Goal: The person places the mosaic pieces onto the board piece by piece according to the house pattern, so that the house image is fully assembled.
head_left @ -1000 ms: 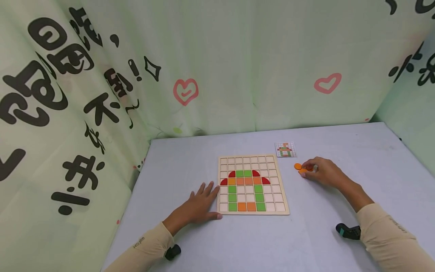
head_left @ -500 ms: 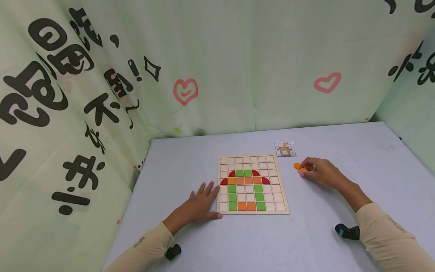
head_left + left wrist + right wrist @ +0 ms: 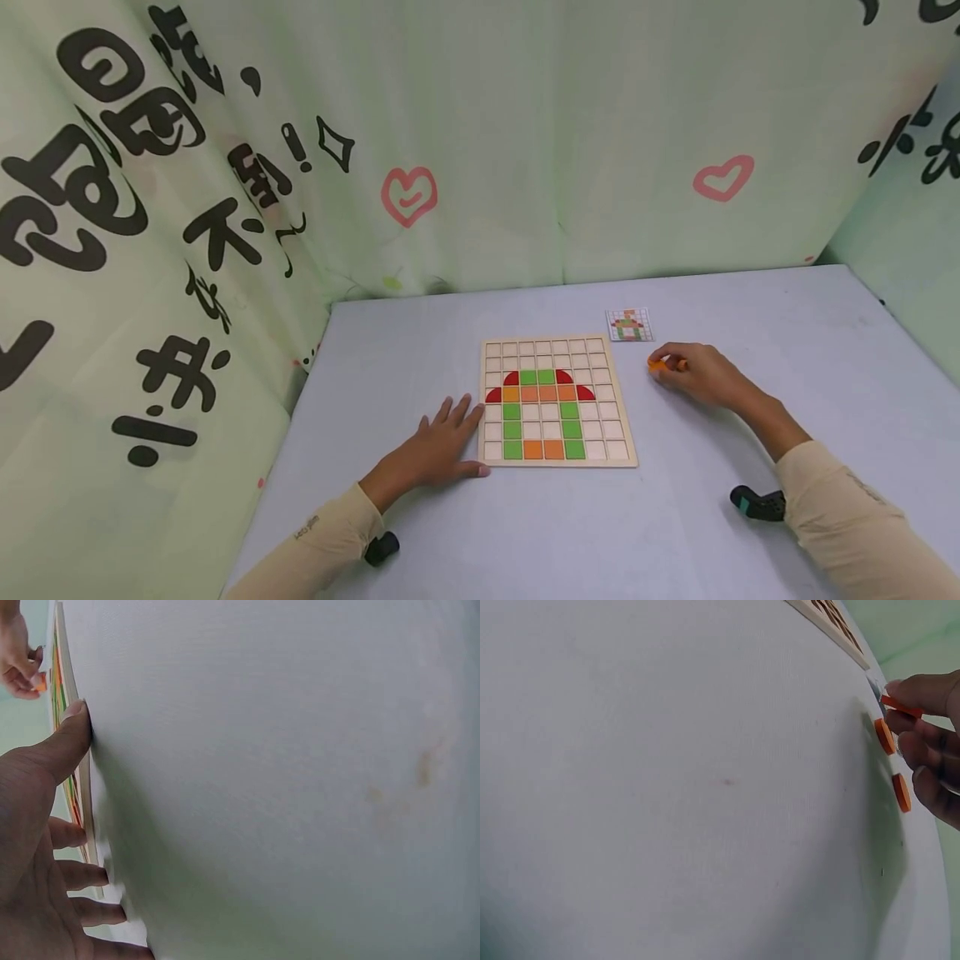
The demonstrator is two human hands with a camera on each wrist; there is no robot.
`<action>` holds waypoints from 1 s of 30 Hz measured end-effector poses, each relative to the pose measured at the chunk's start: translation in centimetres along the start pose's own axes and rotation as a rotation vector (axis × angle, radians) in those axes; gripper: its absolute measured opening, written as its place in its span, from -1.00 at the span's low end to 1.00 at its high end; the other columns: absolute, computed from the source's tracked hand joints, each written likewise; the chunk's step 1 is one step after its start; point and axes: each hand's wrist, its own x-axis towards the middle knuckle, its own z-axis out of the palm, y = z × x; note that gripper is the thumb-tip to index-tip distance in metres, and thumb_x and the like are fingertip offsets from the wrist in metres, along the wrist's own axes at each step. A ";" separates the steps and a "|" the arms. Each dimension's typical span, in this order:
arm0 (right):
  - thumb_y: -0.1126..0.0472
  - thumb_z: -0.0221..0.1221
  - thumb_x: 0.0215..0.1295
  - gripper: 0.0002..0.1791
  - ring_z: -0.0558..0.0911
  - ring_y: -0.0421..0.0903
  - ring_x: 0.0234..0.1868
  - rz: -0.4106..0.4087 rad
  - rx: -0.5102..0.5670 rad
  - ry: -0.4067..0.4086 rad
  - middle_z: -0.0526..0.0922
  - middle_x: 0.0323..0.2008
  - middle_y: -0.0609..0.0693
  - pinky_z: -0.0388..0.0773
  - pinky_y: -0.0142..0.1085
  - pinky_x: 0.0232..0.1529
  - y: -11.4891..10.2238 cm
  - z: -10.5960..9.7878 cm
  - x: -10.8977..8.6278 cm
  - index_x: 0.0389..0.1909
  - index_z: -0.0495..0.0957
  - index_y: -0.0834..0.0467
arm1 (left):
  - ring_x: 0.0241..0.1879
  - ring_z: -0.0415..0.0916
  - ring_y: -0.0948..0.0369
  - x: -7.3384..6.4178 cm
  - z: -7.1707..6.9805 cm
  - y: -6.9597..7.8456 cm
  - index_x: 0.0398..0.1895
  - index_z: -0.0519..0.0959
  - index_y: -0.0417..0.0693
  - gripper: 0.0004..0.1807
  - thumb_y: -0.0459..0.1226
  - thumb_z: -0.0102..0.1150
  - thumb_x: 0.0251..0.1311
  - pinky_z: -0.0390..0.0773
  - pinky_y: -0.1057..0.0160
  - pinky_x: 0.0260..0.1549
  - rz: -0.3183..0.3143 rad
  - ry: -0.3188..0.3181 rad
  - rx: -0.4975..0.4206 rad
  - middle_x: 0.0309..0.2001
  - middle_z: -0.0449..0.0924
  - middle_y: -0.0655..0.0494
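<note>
My right hand (image 3: 699, 373) pinches a small flat orange tile (image 3: 901, 707) between thumb and index finger, close over the table. Two more orange tiles, one rounded piece (image 3: 884, 736) and another piece (image 3: 901, 793), lie just below its curled fingers in the right wrist view. With fingers spread, my left hand (image 3: 442, 446) rests at the left edge of a square wooden grid board (image 3: 532, 414); its thumb touches the near left corner. Green, orange and dark red tiles form a mushroom-like figure on the board, among bare white cells.
A small picture card (image 3: 629, 325) with a coloured grid pattern lies beyond the board's far right corner. The table (image 3: 570, 533) has a pale cloth. A printed curtain (image 3: 480, 150) hangs along the back and sides. Both wrists carry dark camera mounts.
My right hand has shifted slightly left and now pinches an orange tile that it was fingering among the others. The left hand stays by the board, and the head view has tipped slightly.
</note>
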 end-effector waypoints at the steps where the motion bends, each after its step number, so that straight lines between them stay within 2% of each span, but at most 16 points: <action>1: 0.24 0.29 0.33 -0.72 0.48 -0.06 -0.31 0.003 0.006 -0.003 0.62 -0.33 0.05 0.41 -0.35 -0.39 -0.2 0.0 0.1 0.01 0.64 0.24 | 0.59 -0.16 -0.18 0.0 -0.1 0.0 0.62 0.00 0.09 0.10 0.30 0.25 0.13 0.14 -0.41 0.34 0.002 0.000 -0.002 0.63 -0.08 -0.04; 7: 0.29 0.28 0.32 -0.69 0.50 -0.10 -0.40 -0.007 0.097 -0.043 0.62 -0.26 0.12 0.49 -0.38 -0.47 -1.6 0.0 0.7 0.04 0.60 0.30 | 0.59 -0.15 -0.19 0.0 -0.4 0.0 0.62 0.01 0.09 0.10 0.30 0.25 0.13 0.15 -0.41 0.34 0.007 -0.001 0.009 0.63 -0.09 -0.04; 14: 0.37 0.25 0.28 -0.64 0.56 -0.09 -0.37 -0.027 0.187 -0.099 0.65 -0.20 0.15 0.60 -0.37 -0.42 -2.7 0.6 1.3 0.10 0.57 0.33 | 0.59 -0.15 -0.19 -0.1 -0.5 0.2 0.62 0.02 0.07 0.10 0.29 0.26 0.13 0.15 -0.41 0.34 0.002 -0.002 0.008 0.62 -0.08 -0.05; 21: 0.33 0.33 0.25 -0.65 0.55 -0.09 -0.45 -0.059 0.233 -0.119 0.63 -0.24 0.12 0.57 -0.37 -0.46 -3.6 1.1 2.3 0.05 0.57 0.30 | 0.59 -0.15 -0.19 -0.1 -0.3 0.2 0.62 0.02 0.08 0.10 0.30 0.25 0.12 0.14 -0.42 0.34 0.000 -0.003 0.000 0.62 -0.08 -0.05; 30: 0.30 0.35 0.24 -0.66 0.55 -0.09 -0.47 -0.050 0.236 -0.113 0.60 -0.29 0.10 0.56 -0.37 -0.45 -4.5 1.8 3.7 0.02 0.57 0.27 | 0.59 -0.15 -0.18 -0.1 -0.2 0.2 0.62 0.02 0.09 0.10 0.28 0.27 0.12 0.14 -0.41 0.34 -0.004 0.005 0.003 0.62 -0.07 -0.04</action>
